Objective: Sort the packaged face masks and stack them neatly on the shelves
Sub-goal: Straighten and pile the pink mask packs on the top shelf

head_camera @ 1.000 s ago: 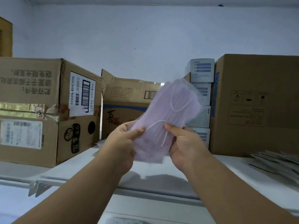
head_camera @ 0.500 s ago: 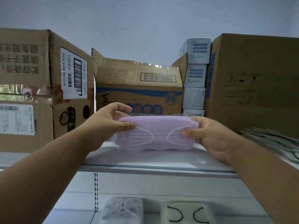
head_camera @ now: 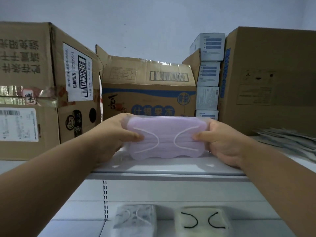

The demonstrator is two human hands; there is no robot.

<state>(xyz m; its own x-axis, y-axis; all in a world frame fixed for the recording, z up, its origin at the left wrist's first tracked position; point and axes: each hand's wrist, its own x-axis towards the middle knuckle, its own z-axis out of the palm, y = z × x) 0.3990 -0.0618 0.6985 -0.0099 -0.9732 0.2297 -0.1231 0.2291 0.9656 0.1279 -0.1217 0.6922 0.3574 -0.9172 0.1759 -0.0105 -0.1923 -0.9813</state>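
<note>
Bringing the purple mask pack [head_camera: 166, 136] down flat now — a second ago I had it tilted up on its end in mid-frame, half a second ago it was level but higher, and now its lower edge looks to be touching the top shelf [head_camera: 171, 168], or very nearly. I judge the placing step is almost done; letting go is what remains for this pack.

Starting at the left of the frame: my left hand [head_camera: 112, 139] has its grip pinching the pack's left end, thumb on the front face, fingers curled over the top edge behind. It has barely shifted on the pack since the turn.

Centre frame, the pack itself: a clear plastic sleeve over a soft lilac stack of masks, two white ear loops curving toward each other on the front face. Its lower edge is wavy, bulging where I squeeze, so it will give easily under pressure. It sits in front of the open brown carton [head_camera: 148, 89] in mid-frame, between the big boxes at either side.

Right of centre, my right hand [head_camera: 222, 142] mirrors the left, grip pinching the pack's right end, thumb in front.

Lower frame, on the shelf below, a white pack [head_camera: 135, 218] and a cream pack with black loops [head_camera: 203, 219] lie side by side.
</note>
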